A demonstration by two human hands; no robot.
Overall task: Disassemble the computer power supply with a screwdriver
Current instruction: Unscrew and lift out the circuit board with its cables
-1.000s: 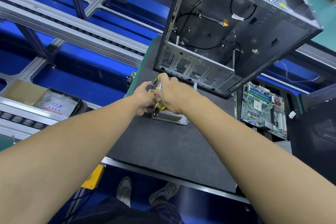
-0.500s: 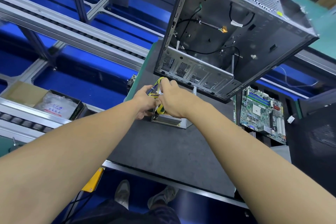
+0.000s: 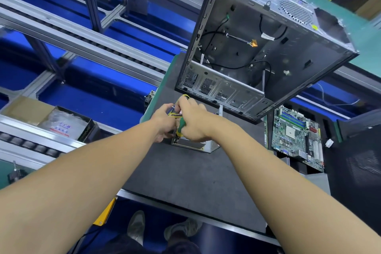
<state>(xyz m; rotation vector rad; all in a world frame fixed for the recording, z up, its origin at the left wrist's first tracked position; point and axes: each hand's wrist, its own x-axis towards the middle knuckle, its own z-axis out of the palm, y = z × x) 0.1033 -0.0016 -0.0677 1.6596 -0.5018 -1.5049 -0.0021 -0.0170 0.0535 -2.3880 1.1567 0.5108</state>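
Gripping screwdriver (image 3: 181, 127), right hand (image 3: 194, 122) fingers (image 3: 184, 102) overlie power supply (image 3: 196, 145); left hand (image 3: 164, 122) pinches wires (image 3: 175, 113).

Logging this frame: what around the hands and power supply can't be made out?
Head view:
screwdriver tip and any screw: hidden behind the right hand.
power supply top: covered by both hands.
left hand grip: fingertips masked by wires and the right hand.
motherboard markings: too small.

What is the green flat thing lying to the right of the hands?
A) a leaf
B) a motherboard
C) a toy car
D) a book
B: the motherboard shows slots, chips and connectors, and it lies flat just below the open computer case.
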